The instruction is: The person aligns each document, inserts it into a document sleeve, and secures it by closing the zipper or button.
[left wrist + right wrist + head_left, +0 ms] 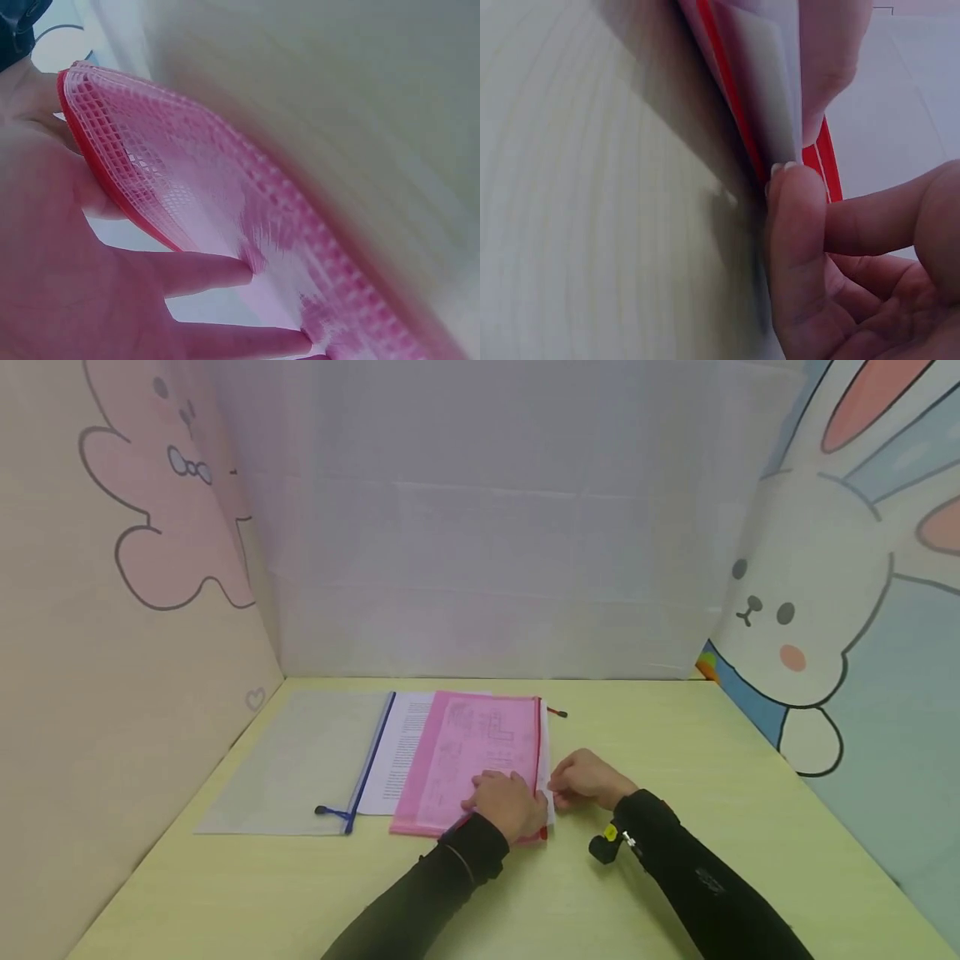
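A pink mesh zip pouch [472, 752] with printed sheets inside lies flat on the yellow-green table [675, 760]. My left hand [510, 802] is on its near right corner. In the left wrist view that hand [67, 285] grips the pouch's [225, 172] red-edged top layer, with its fingers against the mesh. My right hand [585, 781] is just right of the red zipper edge [727, 90]. There the right hand [810, 247] pinches the edge of the white paper [769, 82] that sticks out of the opening.
A clear pouch [300, 760] with a blue zipper lies left of the pink one, and a printed white sheet [401, 752] lies between them. A red zipper pull [558, 713] lies at the pink pouch's far corner. Cartoon-printed walls close in the left, back and right sides.
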Motion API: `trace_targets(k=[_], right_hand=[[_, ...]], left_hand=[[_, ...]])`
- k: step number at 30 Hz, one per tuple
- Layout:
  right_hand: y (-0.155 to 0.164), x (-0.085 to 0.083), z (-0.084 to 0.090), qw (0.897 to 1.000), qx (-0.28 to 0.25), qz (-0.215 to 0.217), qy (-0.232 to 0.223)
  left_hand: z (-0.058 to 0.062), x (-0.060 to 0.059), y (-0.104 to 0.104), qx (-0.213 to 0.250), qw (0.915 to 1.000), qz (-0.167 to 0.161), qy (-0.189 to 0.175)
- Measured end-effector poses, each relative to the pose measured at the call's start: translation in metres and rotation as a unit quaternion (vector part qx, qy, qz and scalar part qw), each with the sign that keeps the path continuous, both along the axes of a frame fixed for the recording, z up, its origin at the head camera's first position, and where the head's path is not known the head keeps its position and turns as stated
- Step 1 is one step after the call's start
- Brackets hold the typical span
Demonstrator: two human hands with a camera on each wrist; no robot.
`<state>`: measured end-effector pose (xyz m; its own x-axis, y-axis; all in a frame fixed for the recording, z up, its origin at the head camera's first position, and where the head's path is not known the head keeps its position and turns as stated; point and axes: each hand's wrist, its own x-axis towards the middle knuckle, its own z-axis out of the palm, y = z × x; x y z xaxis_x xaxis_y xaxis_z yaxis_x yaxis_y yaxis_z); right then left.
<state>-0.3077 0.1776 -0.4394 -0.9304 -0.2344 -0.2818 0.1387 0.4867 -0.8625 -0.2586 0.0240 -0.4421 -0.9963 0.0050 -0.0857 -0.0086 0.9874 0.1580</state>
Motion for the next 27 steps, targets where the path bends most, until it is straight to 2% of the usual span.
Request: trace_targets(k=[5, 9, 19, 27], right_hand=[[-0.008, -0.002, -0.001, 1.000, -0.001, 0.007, 0.009], [-0.014, -0.005, -0.003, 0.999, 0.011, 0.020, 0.022], [-0.023, -0.013, -0.003, 0.996, 0.075, 0.016, 0.042], [-0.014, -0.018, -0.009, 0.999, 0.043, 0.024, 0.009]], left_hand=[[0.001, 0.002, -0.003, 0.035, 0.9993, -0.006, 0.012], [0.001, 0.001, -0.004, 0.042, 0.9989, -0.010, 0.014], [0.003, -0.003, -0.009, 0.062, 0.9977, -0.024, -0.015], [0.003, 0.003, -0.009, 0.048, 0.9984, -0.029, 0.001]])
